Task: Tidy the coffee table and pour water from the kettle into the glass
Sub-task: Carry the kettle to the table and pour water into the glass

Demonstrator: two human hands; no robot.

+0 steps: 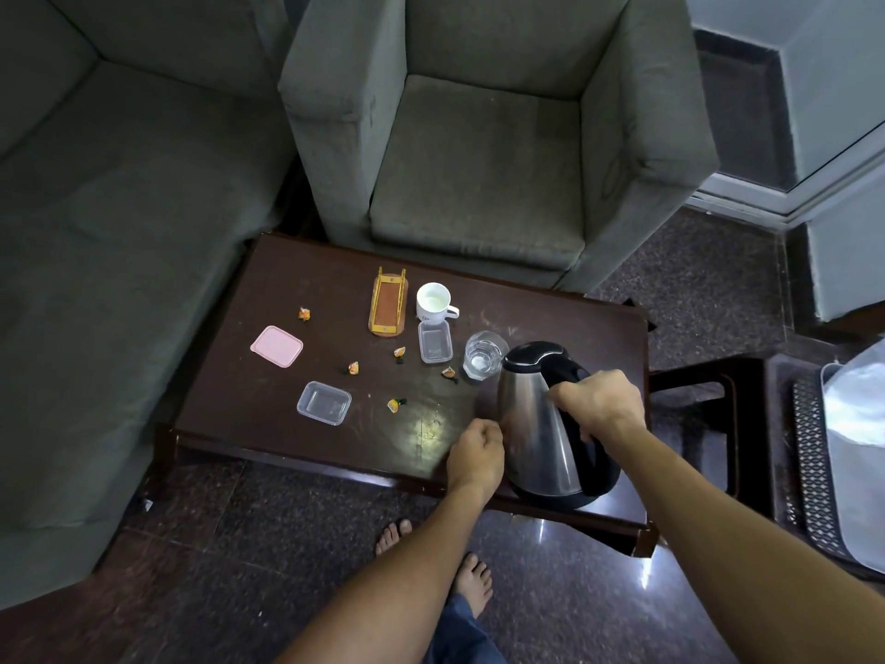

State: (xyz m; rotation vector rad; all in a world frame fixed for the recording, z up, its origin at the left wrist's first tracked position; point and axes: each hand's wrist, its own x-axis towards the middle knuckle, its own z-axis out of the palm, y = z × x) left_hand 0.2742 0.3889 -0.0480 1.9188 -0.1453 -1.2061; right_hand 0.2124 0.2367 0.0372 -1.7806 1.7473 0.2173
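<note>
My right hand [598,404] grips the kettle [546,424] handle — left hand [476,452], curled shut, steadies its side. I'd tip slowly, spout over the glass [483,354].

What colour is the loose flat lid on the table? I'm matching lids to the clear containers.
Pale pink; the lid shows clearly in the head view, left of both clear containers.

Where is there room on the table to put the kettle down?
Bare room: the near edge of the table, below the clear tub, and the far right corner beyond the kettle. Crowded: the middle, around the glass, mug and sweets.
</note>
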